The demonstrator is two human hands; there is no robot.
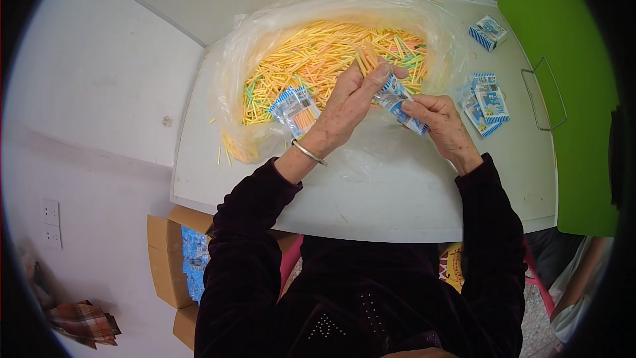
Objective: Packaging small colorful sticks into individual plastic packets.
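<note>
My left hand (351,96) is closed round a small bundle of thin pastel sticks (366,58), whose ends poke out above the fingers. Those sticks stand at the upper end of a small blue-and-white plastic packet (392,98). Thumb and fingers of my right hand (438,122) pinch the packet's lower end. Both hands are over the near edge of a big clear plastic bag (232,96), spread wide around a heap of loose yellow, pink and green sticks (298,53). Beside my left wrist, another packet (295,111) with sticks showing through it lies on the heap.
On the white table (391,215), several packets (490,103) overlap at the right, with another packet (489,32) farther back. A wire frame (548,93) rests near the green panel (583,179). Below the table's left edge, an open cardboard box (163,262) contains blue packets (193,252).
</note>
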